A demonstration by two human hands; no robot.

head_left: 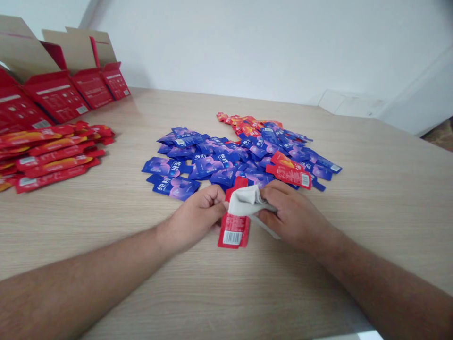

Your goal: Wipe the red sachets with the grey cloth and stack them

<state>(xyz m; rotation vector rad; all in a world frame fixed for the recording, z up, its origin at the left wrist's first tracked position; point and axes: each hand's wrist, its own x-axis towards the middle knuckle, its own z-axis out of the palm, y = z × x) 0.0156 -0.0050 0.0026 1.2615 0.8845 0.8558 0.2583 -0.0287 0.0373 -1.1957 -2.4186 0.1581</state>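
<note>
My left hand (198, 212) is closed on the left edge of a red sachet (233, 233), whose barcode end points toward me. In my right hand (292, 212) is a folded white cloth (244, 200), pinched between fingers and thumb. The cloth lies across the upper middle of the sachet and hides part of it. Just beyond my hands spreads a pile of blue sachets (215, 163). Another red sachet (290, 172) rests on the pile's near right side, close to my right hand.
At the left, several red sachets (56, 156) are stacked in rows. Behind them stand open red cardboard boxes (56, 97) with raised flaps. More orange-red sachets (247, 125) lie at the pile's far side. A white object (348, 104) sits at the table's back right, by the wall.
</note>
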